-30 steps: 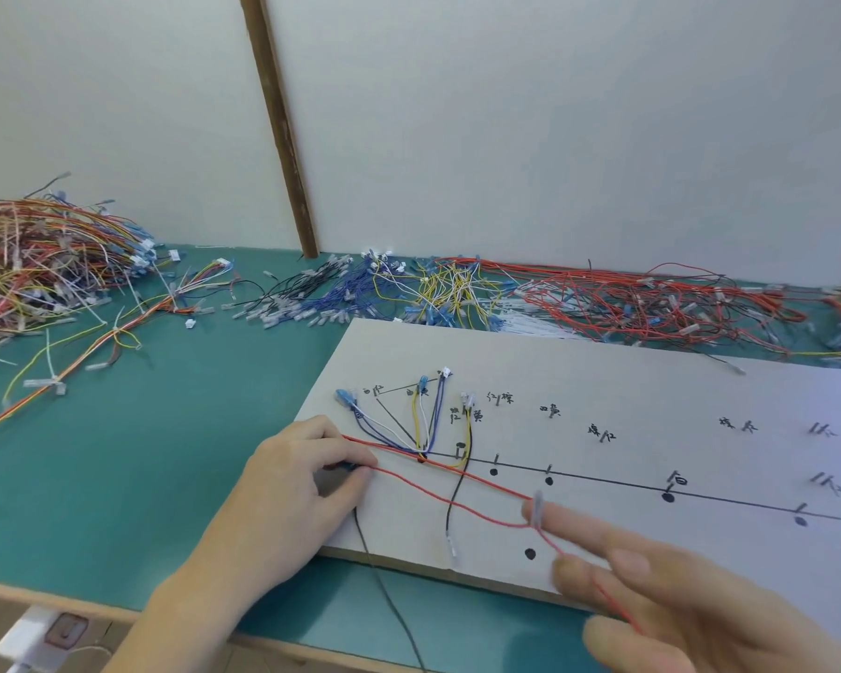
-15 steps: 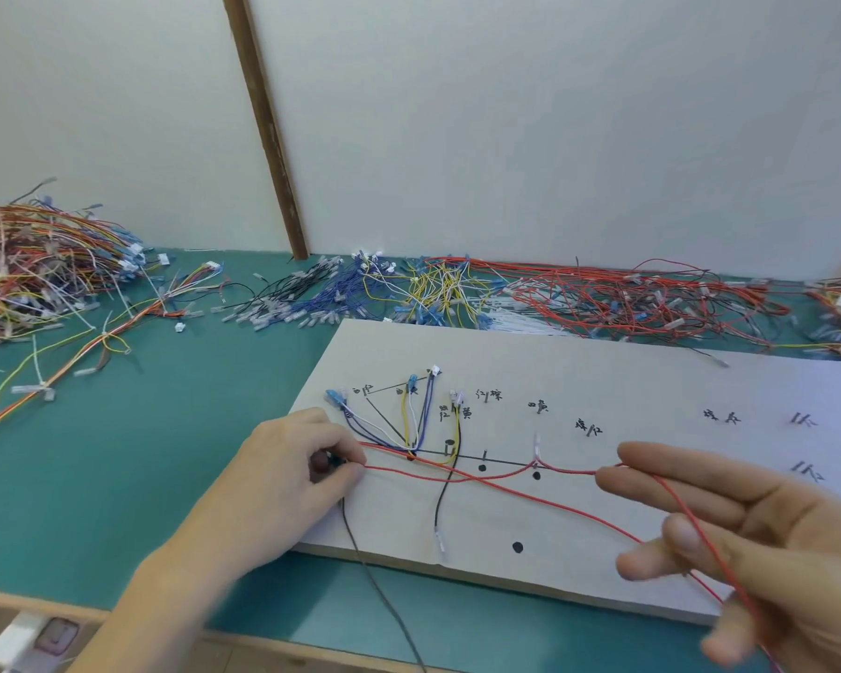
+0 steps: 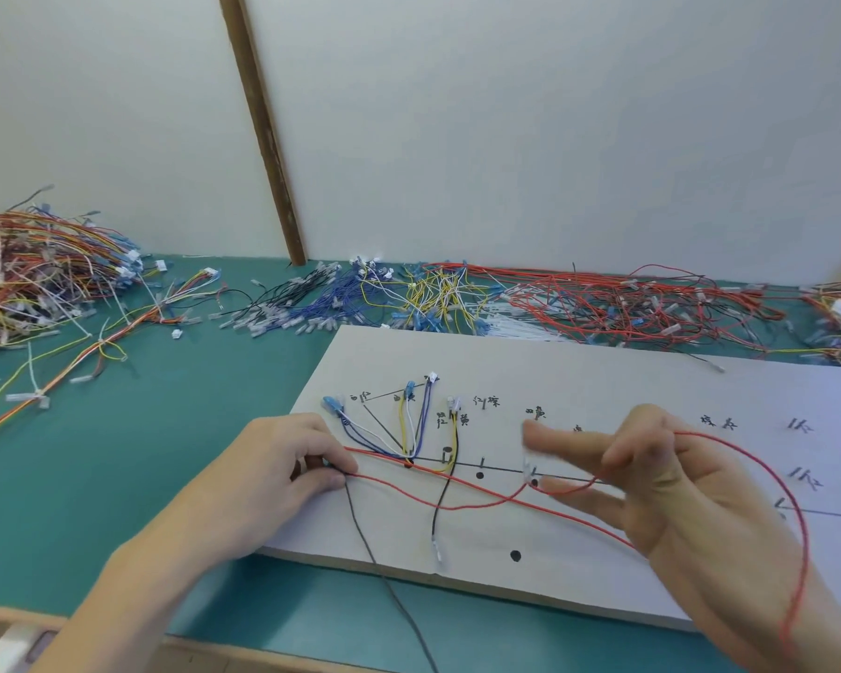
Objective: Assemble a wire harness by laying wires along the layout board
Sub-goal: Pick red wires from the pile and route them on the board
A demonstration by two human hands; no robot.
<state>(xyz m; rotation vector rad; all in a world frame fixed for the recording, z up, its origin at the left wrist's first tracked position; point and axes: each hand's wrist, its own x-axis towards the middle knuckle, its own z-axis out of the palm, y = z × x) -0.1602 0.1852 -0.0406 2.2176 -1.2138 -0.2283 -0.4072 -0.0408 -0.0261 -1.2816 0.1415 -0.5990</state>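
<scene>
One layout board [image 3: 603, 381] seen on green table [image 3: 117, 478]; two hands in view. Two red wires [image 3: 481, 497] laid left-right across board's near half, long axis along drawn black line. Left hand [image 3: 273, 468] rested at board's left edge, wire ends pinched between thumb and fingers. Right hand [image 3: 651, 483] raised above board, palm up; red wire looped over curled fingers, index finger stretched leftward. Loose wire piles [image 3: 578, 303] heaped along far table edge.

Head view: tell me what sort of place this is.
Probably a wire-harness assembly bench. A layout board marked with lines and handwritten labels lies on a green-topped table, and sorted piles of cut wires run along the wall behind it.
</scene>
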